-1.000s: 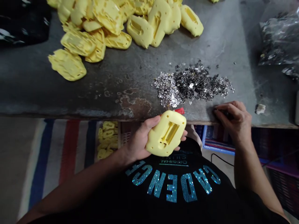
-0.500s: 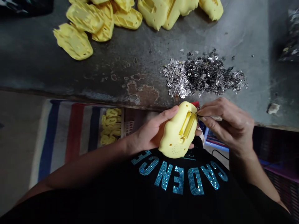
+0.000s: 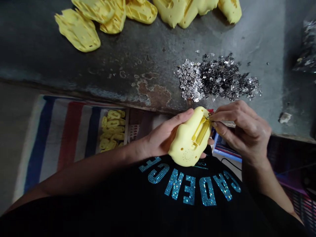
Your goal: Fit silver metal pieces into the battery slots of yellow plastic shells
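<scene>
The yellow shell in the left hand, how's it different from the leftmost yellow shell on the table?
The held shell sits in the left hand; the leftmost shell lies on the table. The held shell turns a smooth, slotted face to the camera, while the leftmost shell shows a ridged one. Both are yellow.

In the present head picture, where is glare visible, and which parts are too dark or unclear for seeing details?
Head view: bright glints on the heap of small metal pieces and on the blue letters; head view: the black shirt sinks into near-black; head view: the tiny piece in the right hand is too small and soft to identify.
</scene>
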{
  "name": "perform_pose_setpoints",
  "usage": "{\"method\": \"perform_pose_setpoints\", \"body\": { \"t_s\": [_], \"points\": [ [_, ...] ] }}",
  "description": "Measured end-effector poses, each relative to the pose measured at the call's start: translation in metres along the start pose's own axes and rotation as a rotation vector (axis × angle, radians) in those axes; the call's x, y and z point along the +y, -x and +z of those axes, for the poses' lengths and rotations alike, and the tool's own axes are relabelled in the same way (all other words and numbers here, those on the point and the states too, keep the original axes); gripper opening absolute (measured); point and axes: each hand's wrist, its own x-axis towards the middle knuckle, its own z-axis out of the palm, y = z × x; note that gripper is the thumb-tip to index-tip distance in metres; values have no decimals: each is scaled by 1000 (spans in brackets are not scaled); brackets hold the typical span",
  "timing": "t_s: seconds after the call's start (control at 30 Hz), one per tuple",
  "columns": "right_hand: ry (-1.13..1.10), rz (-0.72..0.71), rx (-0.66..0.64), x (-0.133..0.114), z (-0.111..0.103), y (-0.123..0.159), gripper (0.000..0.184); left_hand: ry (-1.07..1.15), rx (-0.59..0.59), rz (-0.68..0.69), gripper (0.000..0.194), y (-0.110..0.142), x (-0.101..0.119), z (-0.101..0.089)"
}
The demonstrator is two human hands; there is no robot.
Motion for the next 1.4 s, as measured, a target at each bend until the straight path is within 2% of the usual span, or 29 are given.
{"method": "perform_pose_setpoints", "body": {
  "t_s": [0.17,0.47,0.73,0.87,1.03,1.17,1.27,1.4],
  "points": [
    [99,-22,-29,1,-2,5,34,16,-23,12,70,-1,2,5],
    [293,-102,-33,0,0,10,34,-8,-1,28,76,-1,2,11],
    [348,-145,-19,-2,3,8,41,-12,36,6,65,-1,2,16],
    [371,-176,-39,-2,4,9,42,12,39,10,68,-4,0,12],
    [297,-99,35,-1,4,18,54,46,23,19,68,-7,-2,4],
    [311,-69,94,-3,5,20,47,45,12,18,64,-7,-4,1],
    [253,-6,44,-3,2,14,37,-43,40,74,59,-7,-7,3],
    [-88,182,-139,4,-5,2,25,-214,148,317,56,-5,-12,9]
  ]
}}
